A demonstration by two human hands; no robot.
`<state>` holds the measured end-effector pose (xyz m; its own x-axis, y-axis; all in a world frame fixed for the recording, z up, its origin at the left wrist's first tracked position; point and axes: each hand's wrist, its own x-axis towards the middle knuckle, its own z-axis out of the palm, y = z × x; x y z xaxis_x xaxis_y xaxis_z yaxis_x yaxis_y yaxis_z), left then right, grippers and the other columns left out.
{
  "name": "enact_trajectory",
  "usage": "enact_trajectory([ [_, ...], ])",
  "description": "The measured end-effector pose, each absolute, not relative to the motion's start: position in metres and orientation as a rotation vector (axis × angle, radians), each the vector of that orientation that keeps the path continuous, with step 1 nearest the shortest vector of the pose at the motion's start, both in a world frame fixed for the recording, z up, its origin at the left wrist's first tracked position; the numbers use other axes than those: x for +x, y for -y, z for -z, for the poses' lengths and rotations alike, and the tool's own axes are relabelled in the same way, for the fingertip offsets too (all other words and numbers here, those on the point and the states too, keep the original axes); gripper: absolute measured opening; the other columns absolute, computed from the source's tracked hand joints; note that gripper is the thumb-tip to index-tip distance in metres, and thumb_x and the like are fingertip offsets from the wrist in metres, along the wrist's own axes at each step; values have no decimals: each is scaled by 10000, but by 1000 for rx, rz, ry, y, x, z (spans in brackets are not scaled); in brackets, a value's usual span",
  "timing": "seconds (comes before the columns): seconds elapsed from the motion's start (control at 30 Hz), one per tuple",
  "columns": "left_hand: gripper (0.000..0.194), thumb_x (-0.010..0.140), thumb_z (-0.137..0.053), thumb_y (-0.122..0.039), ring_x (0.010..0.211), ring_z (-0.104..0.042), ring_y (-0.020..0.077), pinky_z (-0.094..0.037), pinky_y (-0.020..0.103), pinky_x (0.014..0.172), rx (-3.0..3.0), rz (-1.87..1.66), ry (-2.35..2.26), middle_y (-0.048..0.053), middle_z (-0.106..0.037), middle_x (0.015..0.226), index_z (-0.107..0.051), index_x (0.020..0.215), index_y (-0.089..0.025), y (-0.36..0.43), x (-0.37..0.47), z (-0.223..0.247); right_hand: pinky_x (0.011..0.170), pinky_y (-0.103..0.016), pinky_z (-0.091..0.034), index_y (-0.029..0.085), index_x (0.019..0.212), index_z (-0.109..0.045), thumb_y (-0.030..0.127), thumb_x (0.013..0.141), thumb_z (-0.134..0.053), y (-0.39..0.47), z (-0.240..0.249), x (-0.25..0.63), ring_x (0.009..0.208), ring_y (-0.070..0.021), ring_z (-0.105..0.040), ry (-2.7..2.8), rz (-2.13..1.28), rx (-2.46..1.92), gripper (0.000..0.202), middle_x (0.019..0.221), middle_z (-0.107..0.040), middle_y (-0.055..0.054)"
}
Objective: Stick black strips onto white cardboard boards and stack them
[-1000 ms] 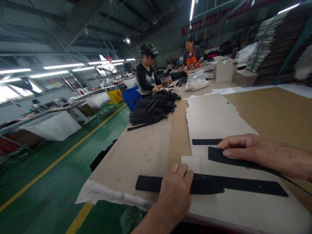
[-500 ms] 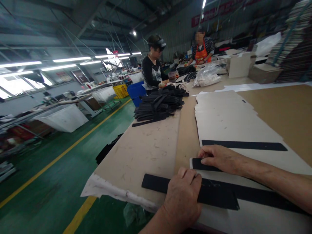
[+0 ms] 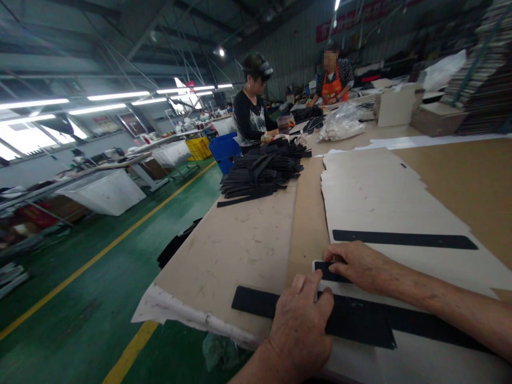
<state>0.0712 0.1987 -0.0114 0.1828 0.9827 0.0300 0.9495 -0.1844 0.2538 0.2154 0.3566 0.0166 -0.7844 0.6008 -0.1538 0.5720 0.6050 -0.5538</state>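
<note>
A long workshop hall with strip lights and a green floor marked by a yellow line runs off beyond the hands, and a brown-topped bench (image 3: 248, 245) stretches ahead of them. The left hand (image 3: 301, 326) lies palm down, fingers spread flat, pressing on a long black strip (image 3: 360, 320) that lies across a pale cardboard sheet (image 3: 420, 362) at the near edge of the bench; the strip's end sticks out to the left of that hand. Just beyond it, the right hand (image 3: 358, 265) rests with fingers curled down on the end of a second black strip (image 3: 330, 272), pinning it to the board; most of that strip is hidden under the hand and forearm. Neither hand grips anything; both press flat. Farther out from the right hand a third black strip (image 3: 404, 239) lies alone on a stack of white cardboard sheets (image 3: 372, 186). Ahead and to the left of both hands sits a heap of black strips (image 3: 262, 172). Behind the heap a person in a dark top (image 3: 250, 120) stands at the bench, and farther off another person in an orange apron (image 3: 333, 85) works near a clear plastic bag (image 3: 340, 124).
</note>
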Motion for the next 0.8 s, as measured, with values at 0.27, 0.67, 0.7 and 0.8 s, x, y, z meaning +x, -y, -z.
enact_trajectory([
  [0.27,548,792,-590,-266,1245,-487,329,-508,470,1024,2263,-184,-1896,133,-431,1560,-591,1332,-178,-200,71,6,707,-290,-431,199,934,-723,246,821,-601,-361,-21,219,812,-205,-646,2795,-930,-1043,173,871,-723,-46],
  [0.67,686,658,-514,-94,1256,-482,280,-477,430,1072,2242,-155,-1970,51,-446,1565,-620,1325,-216,-205,66,16,632,-293,-444,211,830,-628,432,726,-612,-389,-23,393,676,-173,-565,2381,-1258,-1406,245,734,-623,-8],
  [0.7,696,648,-513,-87,1254,-487,275,-480,423,1070,2260,-152,-1979,45,-452,1561,-622,1323,-220,-205,65,18,649,-299,-456,211,825,-629,441,749,-595,-382,-15,399,694,-178,-576,2326,-1199,-1448,245,748,-634,-13],
  [0.8,724,613,-511,-62,1228,-510,257,-496,400,1056,2356,-177,-2009,29,-478,1543,-626,1306,-236,-203,62,23,685,-303,-490,219,857,-658,449,820,-559,-361,5,409,741,-186,-626,2205,-1034,-1546,253,814,-687,-21],
])
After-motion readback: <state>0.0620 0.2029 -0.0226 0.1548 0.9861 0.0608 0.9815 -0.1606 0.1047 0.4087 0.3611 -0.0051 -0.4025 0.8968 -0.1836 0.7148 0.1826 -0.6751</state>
